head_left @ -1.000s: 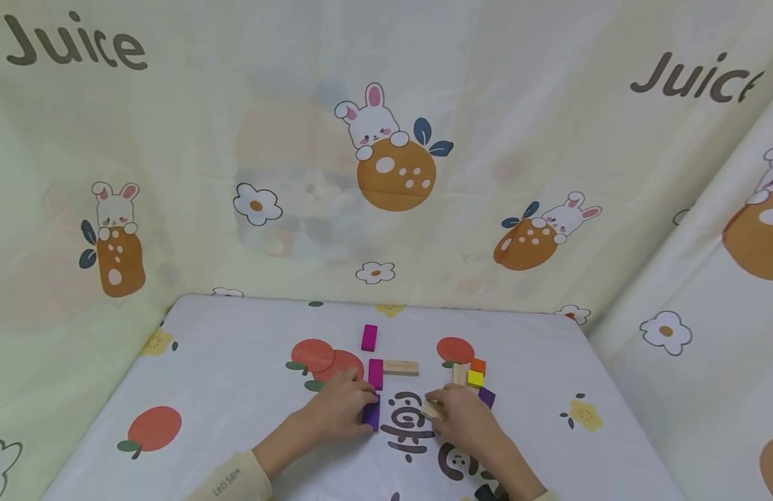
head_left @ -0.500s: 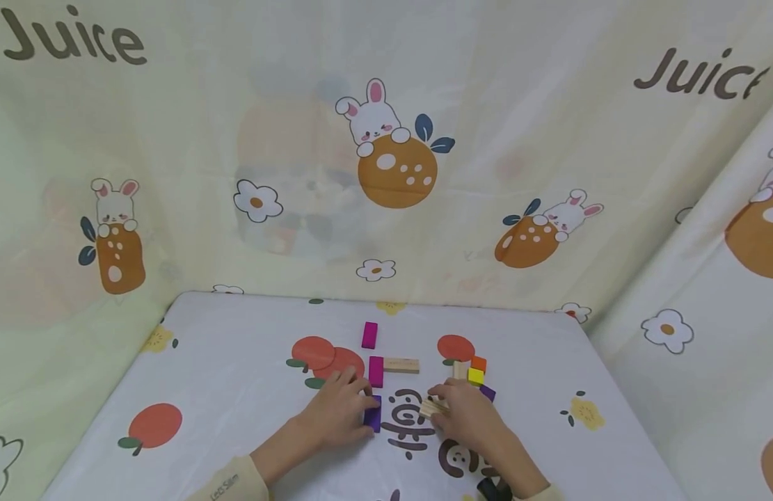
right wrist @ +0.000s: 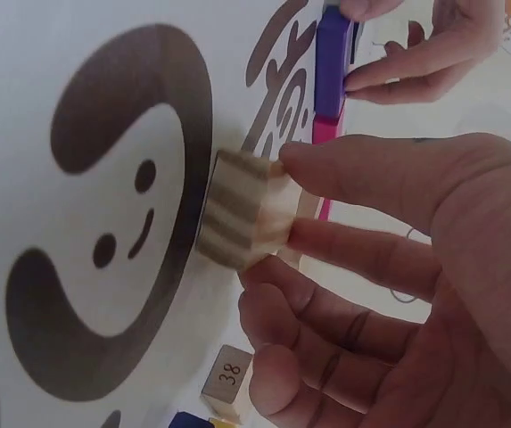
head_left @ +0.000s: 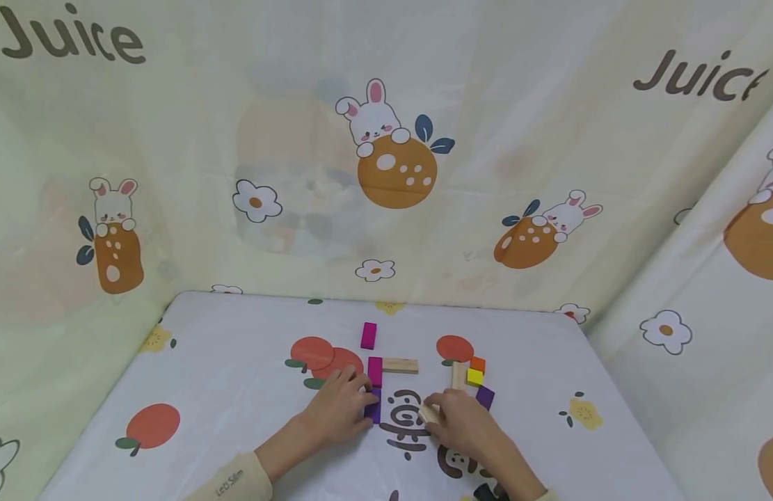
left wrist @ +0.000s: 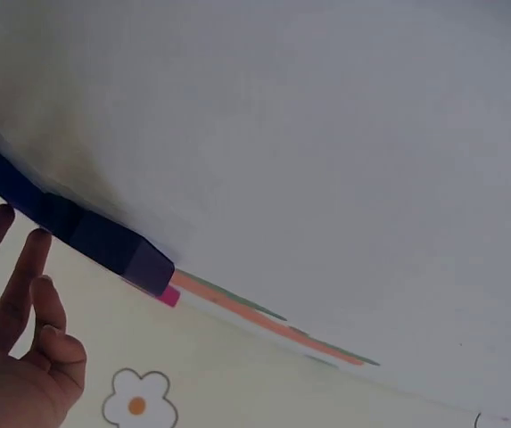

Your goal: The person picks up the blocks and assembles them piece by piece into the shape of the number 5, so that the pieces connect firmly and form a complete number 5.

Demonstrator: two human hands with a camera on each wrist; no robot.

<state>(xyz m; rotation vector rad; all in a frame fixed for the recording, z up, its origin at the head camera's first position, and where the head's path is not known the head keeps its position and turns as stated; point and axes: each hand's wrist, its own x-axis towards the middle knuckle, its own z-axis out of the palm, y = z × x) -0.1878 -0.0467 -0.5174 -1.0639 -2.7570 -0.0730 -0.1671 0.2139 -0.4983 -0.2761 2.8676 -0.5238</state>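
Note:
In the head view my left hand holds a purple block lying on the cloth. Its thumb is at the near end and its fingertips run along the left side. The purple block's far end meets a magenta block, which has a plain wooden block lying crosswise at its right. My right hand pinches another plain wooden block between thumb and fingers. The right wrist view shows the striped end of this wooden block close over the cloth.
A second magenta block lies farther back. Right of my right hand sit a wooden block, an orange block, a yellow block and a purple block. A printed curtain hangs behind the table.
My left hand's purple block has slid away from me, closing the gap to the magenta block. The wooden block in my right hand has turned slightly.

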